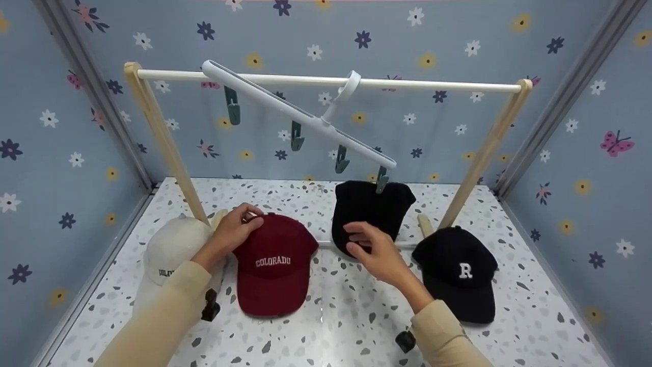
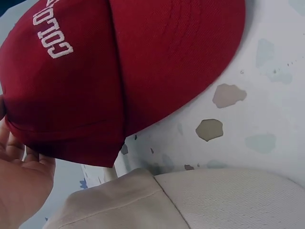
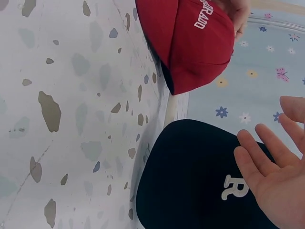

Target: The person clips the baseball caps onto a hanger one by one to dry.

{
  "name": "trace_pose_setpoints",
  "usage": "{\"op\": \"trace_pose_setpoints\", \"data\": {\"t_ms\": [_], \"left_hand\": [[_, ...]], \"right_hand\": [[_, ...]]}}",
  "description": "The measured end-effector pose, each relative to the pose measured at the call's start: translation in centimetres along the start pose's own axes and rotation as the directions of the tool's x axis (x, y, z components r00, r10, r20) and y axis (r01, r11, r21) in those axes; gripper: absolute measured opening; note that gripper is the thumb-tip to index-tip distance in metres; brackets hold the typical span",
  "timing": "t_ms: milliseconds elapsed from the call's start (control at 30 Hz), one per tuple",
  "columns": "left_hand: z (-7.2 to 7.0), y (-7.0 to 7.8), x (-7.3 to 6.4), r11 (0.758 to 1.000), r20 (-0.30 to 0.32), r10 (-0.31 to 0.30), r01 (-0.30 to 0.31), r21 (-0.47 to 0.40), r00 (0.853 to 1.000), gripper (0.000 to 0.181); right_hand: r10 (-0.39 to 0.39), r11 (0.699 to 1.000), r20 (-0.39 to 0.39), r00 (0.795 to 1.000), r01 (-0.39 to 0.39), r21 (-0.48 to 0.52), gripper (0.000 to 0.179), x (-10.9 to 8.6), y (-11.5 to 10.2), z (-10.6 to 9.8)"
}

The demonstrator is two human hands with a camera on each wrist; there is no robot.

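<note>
My left hand (image 1: 237,232) holds a dark red cap (image 1: 277,285) lettered COLORADO by the upper left of its crown; fingers show at the crown's edge in the left wrist view. My right hand (image 1: 379,252), fingers apart and holding nothing, is before a black cap (image 1: 374,204) under the hanger. In the right wrist view, a black cap (image 3: 186,176) with a white R lies behind that hand; I cannot tell which black cap it is. A pale blue hanger (image 1: 275,104) hangs aslant from the rack with green clips (image 1: 341,160). The lowest clip overlaps the middle black cap's top edge; whether it grips is unclear.
The rack has a white rail (image 1: 438,84) and wooden posts (image 1: 170,148). A white cap (image 1: 175,244) lies at left, partly behind my left sleeve (image 1: 158,316). Another black cap with an R (image 1: 453,275) lies at right. Flowered walls (image 1: 46,168) enclose the speckled surface (image 1: 336,326).
</note>
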State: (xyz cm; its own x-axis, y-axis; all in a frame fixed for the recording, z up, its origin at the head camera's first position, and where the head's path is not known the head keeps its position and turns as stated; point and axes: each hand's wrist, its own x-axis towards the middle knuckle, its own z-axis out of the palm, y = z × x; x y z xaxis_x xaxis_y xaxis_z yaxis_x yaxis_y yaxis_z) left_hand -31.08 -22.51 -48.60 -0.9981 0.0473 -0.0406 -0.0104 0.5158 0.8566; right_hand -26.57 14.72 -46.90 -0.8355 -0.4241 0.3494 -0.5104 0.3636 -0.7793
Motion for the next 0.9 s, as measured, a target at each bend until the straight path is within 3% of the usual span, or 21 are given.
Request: {"op": "trace_pose_setpoints", "data": {"t_ms": [467, 733, 900], "left_hand": [[0.1, 1.9, -1.7, 0.993, -0.014, 0.092, -0.093, -0.067, 0.996, 0.024], [0.6, 3.2, -2.4, 0.973, -0.038, 0.218, -0.22, -0.065, 0.975, 0.018], [0.9, 4.2, -3.0, 0.96, -0.036, 0.266, -0.268, -0.079, 0.963, 0.016]], "right_hand": [[-0.029, 1.0, -0.005, 1.0, 0.029, 0.011, 0.035, 0.3, -0.2, 0.0], [-0.037, 0.999, 0.002, 0.999, 0.037, 0.019, 0.037, 1.0, -0.9, 0.3], [-0.062, 0.998, 0.005, 0.998, 0.062, 0.019, 0.036, 1.5, -1.3, 0.5]]}}
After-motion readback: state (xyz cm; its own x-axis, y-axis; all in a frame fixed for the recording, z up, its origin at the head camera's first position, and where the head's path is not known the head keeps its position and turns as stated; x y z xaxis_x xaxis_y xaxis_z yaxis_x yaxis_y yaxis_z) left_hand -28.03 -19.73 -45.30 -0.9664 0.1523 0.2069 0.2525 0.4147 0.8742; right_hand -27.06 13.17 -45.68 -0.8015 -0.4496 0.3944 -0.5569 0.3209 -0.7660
